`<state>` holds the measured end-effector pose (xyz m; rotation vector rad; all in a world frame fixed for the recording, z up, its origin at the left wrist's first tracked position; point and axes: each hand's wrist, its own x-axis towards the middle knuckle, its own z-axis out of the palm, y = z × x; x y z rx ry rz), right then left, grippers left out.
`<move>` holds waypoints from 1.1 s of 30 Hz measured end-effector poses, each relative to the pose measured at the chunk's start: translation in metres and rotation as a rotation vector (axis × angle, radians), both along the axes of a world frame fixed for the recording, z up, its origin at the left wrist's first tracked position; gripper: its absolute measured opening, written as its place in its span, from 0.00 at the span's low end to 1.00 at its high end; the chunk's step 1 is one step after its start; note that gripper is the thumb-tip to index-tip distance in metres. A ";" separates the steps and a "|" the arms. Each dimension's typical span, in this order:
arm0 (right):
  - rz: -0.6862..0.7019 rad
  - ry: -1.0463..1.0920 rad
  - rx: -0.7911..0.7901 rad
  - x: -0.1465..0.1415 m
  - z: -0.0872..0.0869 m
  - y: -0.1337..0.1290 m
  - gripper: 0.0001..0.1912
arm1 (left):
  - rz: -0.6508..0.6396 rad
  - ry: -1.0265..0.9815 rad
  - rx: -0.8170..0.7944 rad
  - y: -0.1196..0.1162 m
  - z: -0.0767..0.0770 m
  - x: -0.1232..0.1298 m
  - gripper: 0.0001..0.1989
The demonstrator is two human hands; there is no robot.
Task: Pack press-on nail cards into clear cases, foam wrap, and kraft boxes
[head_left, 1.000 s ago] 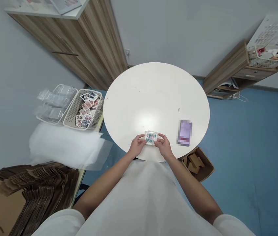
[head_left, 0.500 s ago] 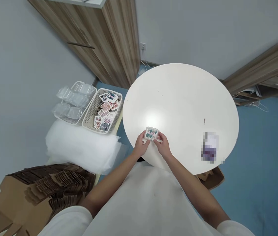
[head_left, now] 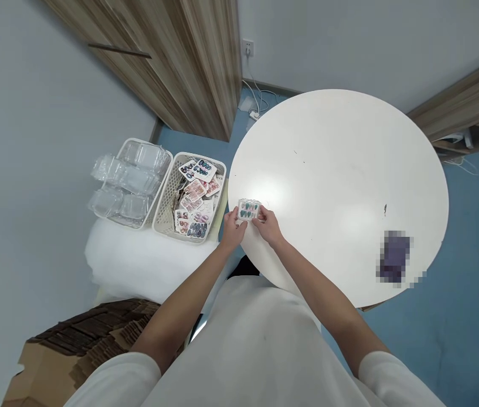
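Observation:
A small clear case (head_left: pixel 248 210) with green and pink nail-shaped pieces in it is held between both hands over the left edge of the round white table (head_left: pixel 336 164). My left hand (head_left: pixel 232 229) grips its left side, fingers bent around the corner. On the right side, my right hand (head_left: pixel 268 225) closes on the case with thumb and fingers. Left of the hands, a white basket (head_left: pixel 163 217) holds many cards of coloured nails (head_left: pixel 194 190).
Another basket (head_left: pixel 148 217) holds clear plastic packs (head_left: pixel 135 175). White foam sheets (head_left: pixel 137 257) lie below the baskets, with folded brown cardboard (head_left: pixel 52 367) at lower left. A blurred dark item (head_left: pixel 394 257) rests on the table's right. A wooden cabinet (head_left: pixel 188 73) stands behind.
The view has shifted, so the table sits further right in it. Both hands and the case have moved left and slightly up in the picture, towards the table's left edge. The grip is kept.

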<state>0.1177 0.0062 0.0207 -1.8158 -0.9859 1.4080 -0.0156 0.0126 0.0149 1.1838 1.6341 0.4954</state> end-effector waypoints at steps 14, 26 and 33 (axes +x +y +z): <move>-0.014 -0.008 0.059 -0.010 -0.007 0.007 0.18 | -0.017 -0.038 0.008 0.007 -0.006 -0.008 0.29; -0.009 -0.008 0.003 -0.010 -0.010 0.000 0.30 | -0.026 -0.019 0.018 0.004 -0.007 -0.007 0.32; 0.024 0.003 -0.012 0.000 -0.006 -0.017 0.35 | 0.005 -0.029 0.045 -0.007 -0.005 -0.002 0.34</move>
